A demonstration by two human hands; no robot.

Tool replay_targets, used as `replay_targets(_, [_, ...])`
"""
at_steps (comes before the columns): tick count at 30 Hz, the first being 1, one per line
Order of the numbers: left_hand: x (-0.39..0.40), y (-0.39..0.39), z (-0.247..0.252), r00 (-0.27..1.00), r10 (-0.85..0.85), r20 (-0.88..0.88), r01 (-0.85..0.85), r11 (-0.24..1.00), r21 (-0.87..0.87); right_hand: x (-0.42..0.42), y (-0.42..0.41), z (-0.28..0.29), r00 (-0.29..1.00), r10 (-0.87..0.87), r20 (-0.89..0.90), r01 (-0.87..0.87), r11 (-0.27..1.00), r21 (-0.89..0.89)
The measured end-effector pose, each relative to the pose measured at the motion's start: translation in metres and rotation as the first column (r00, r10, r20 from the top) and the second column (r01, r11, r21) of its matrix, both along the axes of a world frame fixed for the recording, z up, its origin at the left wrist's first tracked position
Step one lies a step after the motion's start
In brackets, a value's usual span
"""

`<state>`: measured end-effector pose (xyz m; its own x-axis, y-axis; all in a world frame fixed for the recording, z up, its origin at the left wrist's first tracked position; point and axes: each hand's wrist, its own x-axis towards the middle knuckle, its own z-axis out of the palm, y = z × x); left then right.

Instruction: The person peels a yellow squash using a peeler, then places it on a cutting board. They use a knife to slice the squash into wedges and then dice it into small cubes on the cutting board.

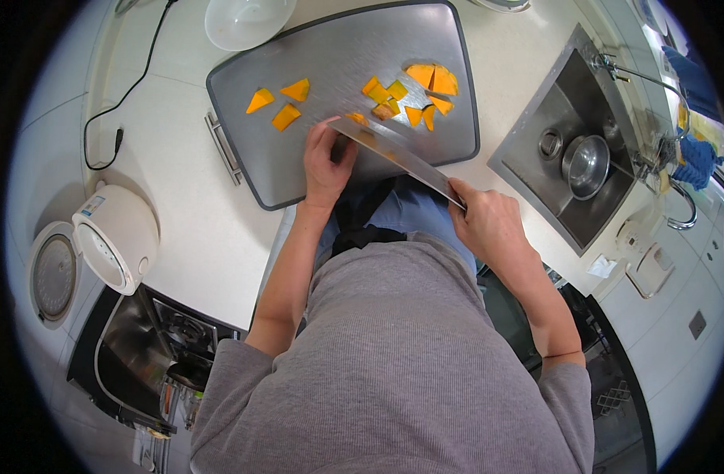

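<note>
My right hand grips the handle of a broad-bladed kitchen knife, whose blade slants up and left over a grey cutting board. Beside the blade's far end is my left hand, its fingers curled near an orange pumpkin piece. The blade and fingers partly hide that piece, so I cannot tell whether the hand holds it. Several cut pumpkin chunks lie at the board's left. More small pieces sit in its middle right, and larger pumpkin wedges rest near the right edge.
A white bowl stands at the board's upper left edge. On the right is a steel sink with a metal bowl in it. A white rice cooker with its lid open and a black cable are at the left.
</note>
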<state>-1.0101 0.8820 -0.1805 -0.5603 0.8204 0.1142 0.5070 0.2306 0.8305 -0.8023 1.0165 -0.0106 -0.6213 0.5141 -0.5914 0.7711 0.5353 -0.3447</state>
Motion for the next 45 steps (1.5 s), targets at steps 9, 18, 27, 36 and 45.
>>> replay_targets(9, [0.000, 0.009, 0.011, 0.999, 0.021, 0.032, -0.022, 0.999, 0.045, -0.014, 0.008, -0.044, 0.998, -0.038, -0.041, 0.034, 0.995, -0.090])
replay_targets(18, [-0.003, 0.005, 0.011, 0.995, -0.016, 0.100, 0.013, 1.000, 0.028, -0.017, -0.010, -0.095, 0.943, -0.231, -0.239, 0.218, 0.973, -0.082])
replay_targets(27, [-0.011, 0.012, 0.023, 0.980, -0.187, -0.063, 0.182, 0.980, -0.083, 0.002, -0.013, -0.056, 0.834, -0.474, -0.282, 0.440, 0.880, -0.179])
replay_targets(36, [-0.007, -0.010, 0.012, 0.982, -0.183, -0.053, 0.183, 0.983, -0.009, 0.018, -0.019, -0.058, 0.842, -0.468, -0.270, 0.453, 0.884, -0.120])
replay_targets(45, [-0.008, -0.006, 0.015, 0.987, -0.100, 0.122, 0.114, 0.987, -0.115, 0.020, -0.023, -0.059, 0.860, -0.447, -0.247, 0.431, 0.895, -0.118])
